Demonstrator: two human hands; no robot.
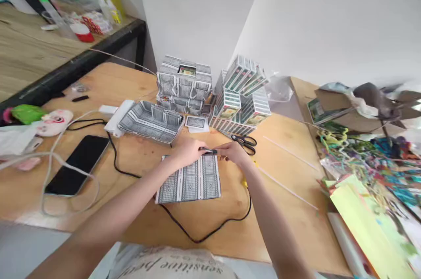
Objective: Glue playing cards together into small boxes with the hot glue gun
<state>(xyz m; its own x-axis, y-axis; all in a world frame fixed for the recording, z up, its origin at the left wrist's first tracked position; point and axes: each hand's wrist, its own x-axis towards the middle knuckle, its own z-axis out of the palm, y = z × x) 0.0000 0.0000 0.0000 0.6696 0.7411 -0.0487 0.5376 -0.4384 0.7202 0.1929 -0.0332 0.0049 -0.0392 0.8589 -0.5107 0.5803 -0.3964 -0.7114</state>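
Observation:
My left hand (190, 152) and my right hand (233, 154) meet at the far edge of a flat panel of joined grey-patterned playing cards (190, 182). Between the fingertips is a small, thin, dark piece (208, 151), possibly a card seen edge-on. Both hands are closed on it, one from each side. An open tray built of the same cards (149, 123) lies beyond my left hand. Behind my right hand lie black-handled scissors (245, 141). A loose patterned card (195, 122) rests near the tray.
A boxy card structure (184, 84) and stacked card packs (238, 94) stand at the back by the wall. A phone (79, 165) and a white cable (49, 173) lie left. A black cord (197, 241) loops in front. Thin white sticks (286, 187) and colourful scraps (371, 160) are right.

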